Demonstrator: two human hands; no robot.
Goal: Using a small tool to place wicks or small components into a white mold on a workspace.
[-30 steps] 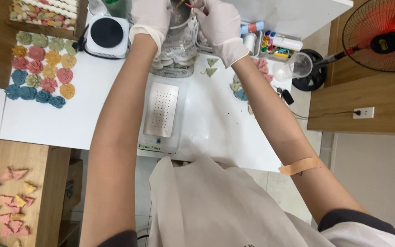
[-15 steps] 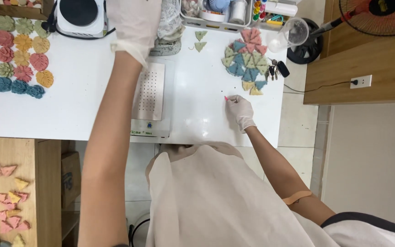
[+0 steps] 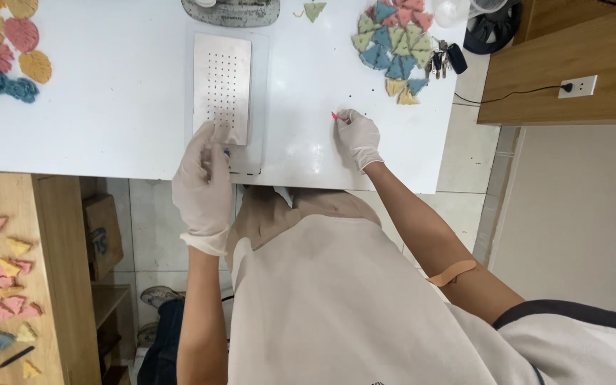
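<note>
While the left hand point(image 3: 204, 178) rested on the near edge of the perforated plate point(image 3: 222, 89), fingers curled and apparently empty, the right hand point(image 3: 358, 135) sat to the right of the plate, thumb and forefinger pinched on a small pink piece point(image 3: 334, 115) just above the white table point(image 3: 108, 121). A cluster of coloured triangles point(image 3: 393, 43) lay further right of the plate, beyond the right hand. In my judgement the piece was best handled with a light fingertip pinch, the left hand steadying the plate, and the piece lowered flat rather than dropped.
</note>
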